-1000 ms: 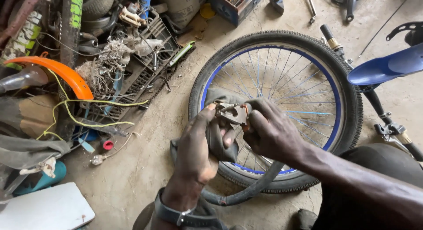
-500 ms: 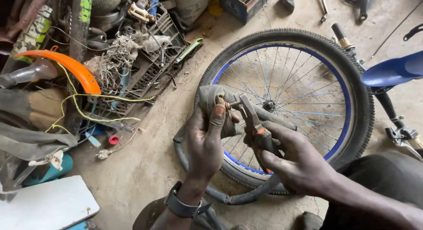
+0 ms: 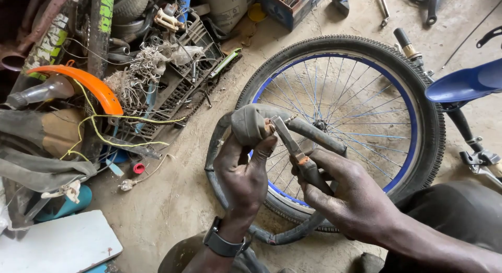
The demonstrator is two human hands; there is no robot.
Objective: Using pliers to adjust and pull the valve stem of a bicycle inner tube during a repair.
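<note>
Head view is looking down at a bicycle wheel lying flat on the concrete floor, with its black tyre and blue rim; every place below is being given relative to that wheel. Over the wheel's near-left edge, the left hand is gripping a folded bulge of grey inner tube, its thumb pressing up against the fold. Just to the right of it, still over the spokes, the right hand is clenching around the handles of a pair of pliers, whose tip is touching the fold of tube at the left thumb. The rest of the tube is looping down and round the wheel's near side, resting on the floor. A dark wristwatch is sitting on the left wrist. Left of the wheel, an orange mudguard is lying among a heap of wire, grating and scrap. At the wheel's far right, a blue bicycle saddle is showing
</note>
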